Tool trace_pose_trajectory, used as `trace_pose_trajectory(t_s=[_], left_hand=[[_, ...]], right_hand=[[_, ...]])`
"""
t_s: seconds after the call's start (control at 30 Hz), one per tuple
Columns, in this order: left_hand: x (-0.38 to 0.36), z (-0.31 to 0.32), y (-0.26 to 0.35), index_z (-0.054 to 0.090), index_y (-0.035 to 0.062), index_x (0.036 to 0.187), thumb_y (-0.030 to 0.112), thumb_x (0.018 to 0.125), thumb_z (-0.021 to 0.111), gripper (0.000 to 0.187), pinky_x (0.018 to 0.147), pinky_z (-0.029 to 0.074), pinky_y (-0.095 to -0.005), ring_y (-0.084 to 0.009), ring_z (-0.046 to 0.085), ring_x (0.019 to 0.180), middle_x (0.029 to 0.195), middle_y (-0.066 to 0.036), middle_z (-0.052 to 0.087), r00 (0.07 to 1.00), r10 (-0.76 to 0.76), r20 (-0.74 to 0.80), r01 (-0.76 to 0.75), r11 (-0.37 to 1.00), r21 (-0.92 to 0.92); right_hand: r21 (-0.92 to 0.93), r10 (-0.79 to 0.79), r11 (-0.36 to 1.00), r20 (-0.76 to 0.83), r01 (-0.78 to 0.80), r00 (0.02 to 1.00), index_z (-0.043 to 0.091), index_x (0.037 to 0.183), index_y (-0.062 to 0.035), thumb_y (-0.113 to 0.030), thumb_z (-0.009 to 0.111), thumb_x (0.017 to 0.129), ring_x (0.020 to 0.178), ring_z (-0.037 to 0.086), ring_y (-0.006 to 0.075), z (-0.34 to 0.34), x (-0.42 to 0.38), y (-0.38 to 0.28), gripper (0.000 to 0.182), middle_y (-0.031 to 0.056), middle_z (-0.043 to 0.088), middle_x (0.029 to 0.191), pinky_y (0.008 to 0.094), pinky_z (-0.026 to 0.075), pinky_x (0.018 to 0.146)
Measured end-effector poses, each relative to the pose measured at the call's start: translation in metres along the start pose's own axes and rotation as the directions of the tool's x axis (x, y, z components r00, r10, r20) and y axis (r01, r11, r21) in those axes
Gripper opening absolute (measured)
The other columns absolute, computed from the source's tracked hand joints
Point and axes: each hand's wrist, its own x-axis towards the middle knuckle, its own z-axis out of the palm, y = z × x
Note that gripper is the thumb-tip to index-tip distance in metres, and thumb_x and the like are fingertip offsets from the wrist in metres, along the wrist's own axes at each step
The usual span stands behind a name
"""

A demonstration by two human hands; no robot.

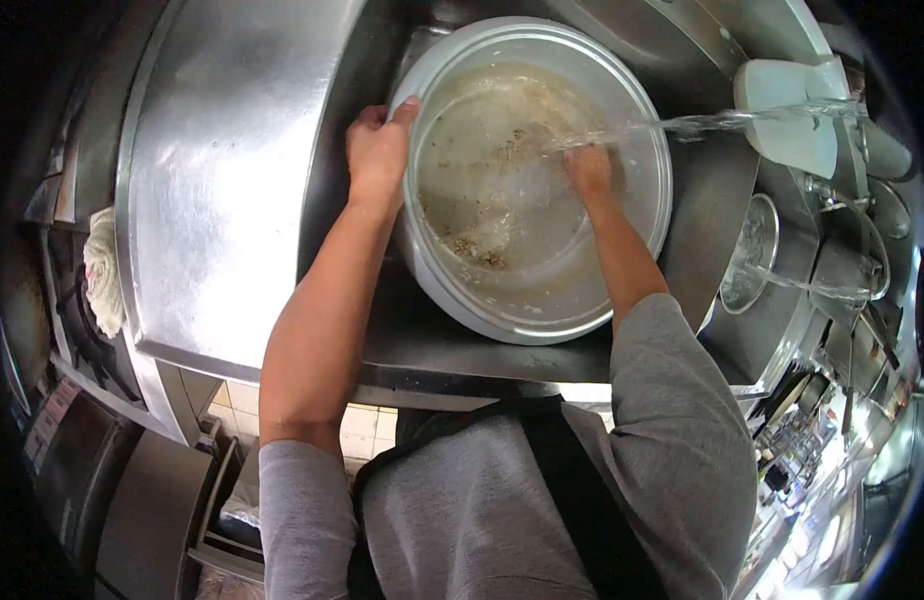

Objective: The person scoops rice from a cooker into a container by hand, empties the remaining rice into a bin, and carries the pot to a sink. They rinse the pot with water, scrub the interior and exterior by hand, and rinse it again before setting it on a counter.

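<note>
A large round pale tub (414, 215) stands in a metal sink, with cloudy water and dark bits of debris lying in it. My left hand (378, 150) is closed on the tub's left rim, the thumb over the edge. Inside the tub, my right hand (588, 168) reaches down to the water near the right wall. Its fingers are hidden by the water and the splash. A stream of water (687, 124) comes in from the right and lands beside my right hand.
Left of the sink is a metal drainboard (222, 190), with a pale cloth (103, 272) past its edge. A white plastic container (797, 115) sits at the upper right. Beyond the sink divider, a second stream runs into a round metal strainer (752, 255).
</note>
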Motion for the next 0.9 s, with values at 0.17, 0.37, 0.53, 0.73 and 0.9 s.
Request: trace_pose_trajectory(t_s=[0.17,0.37,0.53,0.73,0.9], left_hand=[[-0.003,-0.001,0.005,0.058,-0.0069,0.094,0.022,0.08,0.066,0.033,0.071,0.044,-0.0305,-0.0196,0.057,0.076,0.085,-0.015,0.062,0.999,-0.038,0.03,0.038,0.999,-0.012],[-0.006,0.0,0.006,0.058,-0.0065,0.094,0.022,0.081,0.065,0.032,0.071,0.044,-0.0288,-0.0184,0.056,0.076,0.086,-0.014,0.062,0.998,-0.053,0.018,0.053,0.999,-0.012],[-0.001,0.001,0.006,0.058,-0.0055,0.094,0.022,0.081,0.065,0.031,0.071,0.044,-0.0281,-0.0173,0.056,0.074,0.085,-0.013,0.061,0.999,-0.029,0.02,0.029,1.0,-0.006],[-0.006,0.001,0.008,0.058,-0.0047,0.091,0.022,0.081,0.065,0.029,0.07,0.043,-0.0283,-0.0165,0.055,0.074,0.084,-0.012,0.061,0.997,-0.065,0.035,0.066,0.997,-0.029],[-0.004,0.001,0.008,0.058,-0.0046,0.092,0.022,0.081,0.065,0.029,0.069,0.044,-0.0293,-0.0176,0.055,0.073,0.084,-0.012,0.06,0.997,-0.072,0.018,0.072,0.997,-0.024]], right_hand=[[0.066,0.425,0.901,0.068,-0.429,0.903,0.063,0.1,-0.0091,-0.021,0.056,0.081,0.087,0.058,0.0368,-0.016,-0.05,-0.021,0.023,0.0186,0.061,0.091,0.0433,0.046,0.079],[-0.005,0.385,0.922,-0.051,-0.386,0.921,0.063,0.087,-0.0049,-0.028,0.056,0.081,0.085,0.059,0.0324,0.018,0.001,-0.015,0.025,0.0169,0.062,0.086,0.042,0.047,0.076],[-0.105,0.295,0.95,-0.017,-0.295,0.955,0.064,0.082,-0.0046,-0.033,0.053,0.082,0.081,0.061,0.029,0.028,-0.014,0.001,0.03,0.0158,0.063,0.083,0.0402,0.047,0.071],[-0.288,0.219,0.942,0.132,-0.174,0.967,0.064,0.088,-0.0013,-0.027,0.056,0.079,0.085,0.06,0.0335,0.025,0.036,-0.006,0.029,0.0208,0.063,0.09,0.0422,0.046,0.076],[-0.04,0.266,0.964,0.099,-0.263,0.959,0.064,0.088,0.0006,-0.022,0.057,0.075,0.088,0.06,0.0363,-0.021,-0.005,-0.021,0.027,0.0233,0.062,0.091,0.0425,0.046,0.079]])
